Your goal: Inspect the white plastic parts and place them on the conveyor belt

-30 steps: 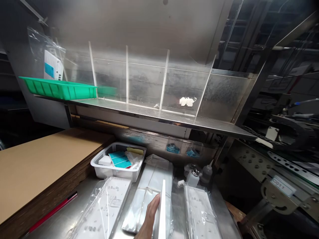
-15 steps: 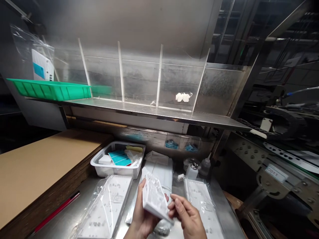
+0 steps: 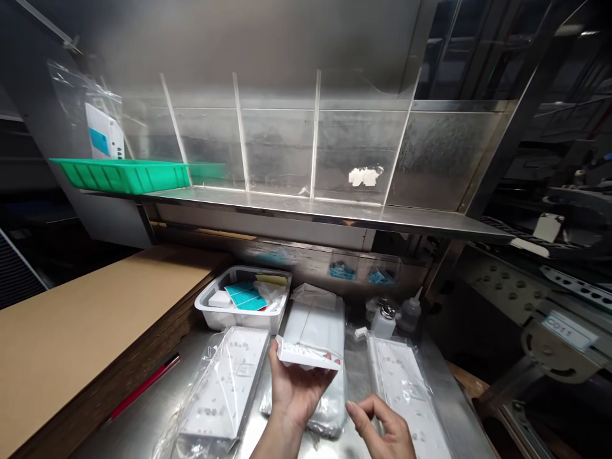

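Note:
My left hand [image 3: 296, 389] holds a thin white flat piece in clear film [image 3: 308, 356] level on its fingers, seen nearly edge-on. My right hand [image 3: 382, 428] is lower right, fingers apart and empty, not touching the piece. Beneath the hands lies a bagged stack of white sheets [image 3: 315, 328]. Flanking it are two white panels in clear plastic bags, one to the left [image 3: 224, 382] and one to the right [image 3: 406, 401]. My right hand hovers nearest the right-hand bag.
A white tray [image 3: 241, 317] holding teal cards stands behind the bags, with small bottles [image 3: 396, 319] to its right. A cardboard stack [image 3: 86, 325] and red marker [image 3: 143, 386] lie left. Above is a steel shelf [image 3: 325, 217] with acrylic dividers and a green tray [image 3: 124, 176].
The white piece has turned from tilted-up to nearly flat on my left hand. My right hand has let go and moved down and to the right.

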Tool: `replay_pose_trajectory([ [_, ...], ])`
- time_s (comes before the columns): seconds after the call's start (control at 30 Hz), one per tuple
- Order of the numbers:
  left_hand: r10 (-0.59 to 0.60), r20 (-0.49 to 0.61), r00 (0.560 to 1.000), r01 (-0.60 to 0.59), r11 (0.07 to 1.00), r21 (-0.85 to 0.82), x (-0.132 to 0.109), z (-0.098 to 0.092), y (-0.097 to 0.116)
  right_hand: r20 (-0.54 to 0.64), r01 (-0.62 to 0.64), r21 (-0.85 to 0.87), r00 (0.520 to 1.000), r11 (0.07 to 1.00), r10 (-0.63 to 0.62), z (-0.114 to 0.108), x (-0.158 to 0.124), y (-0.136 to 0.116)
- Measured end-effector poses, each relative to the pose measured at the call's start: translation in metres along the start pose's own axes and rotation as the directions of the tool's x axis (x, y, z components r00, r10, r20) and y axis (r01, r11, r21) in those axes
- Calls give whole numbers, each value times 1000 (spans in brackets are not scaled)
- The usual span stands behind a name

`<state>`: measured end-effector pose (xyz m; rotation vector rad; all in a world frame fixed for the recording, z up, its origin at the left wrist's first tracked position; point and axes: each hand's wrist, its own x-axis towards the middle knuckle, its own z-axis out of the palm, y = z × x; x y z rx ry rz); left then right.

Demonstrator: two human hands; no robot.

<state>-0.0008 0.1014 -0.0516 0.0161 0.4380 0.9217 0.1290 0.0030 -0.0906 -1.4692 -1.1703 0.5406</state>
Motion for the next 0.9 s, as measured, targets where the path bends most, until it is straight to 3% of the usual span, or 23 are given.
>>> replay_pose_trajectory([
  [0.13,17,14,1000,-16,999,-36,-3,-4,2,227,115,-250,972,961,-57,5,4,0],
  [0.33,-11,60,998,12,1000,-13,-11,-8,10,488,383,-607,871,697,-54,46,18,9],
  [0.43,-21,88,996,21,1000,3,-20,-13,20,580,480,-657,814,581,-16,73,25,16],
  [0.57,18,104,994,-19,1000,11,-45,-33,36,660,546,-644,751,537,28,92,24,22],
  [0.67,-2,15,1000,2,1000,29,-72,-55,43,699,566,-624,713,540,60,92,23,19],
  [0.77,-39,-118,992,45,998,54,-96,-77,44,703,535,-615,705,580,96,86,35,19],
  [0.9,-92,-380,920,175,966,191,-105,-113,44,726,446,-560,670,698,154,80,73,32],
])
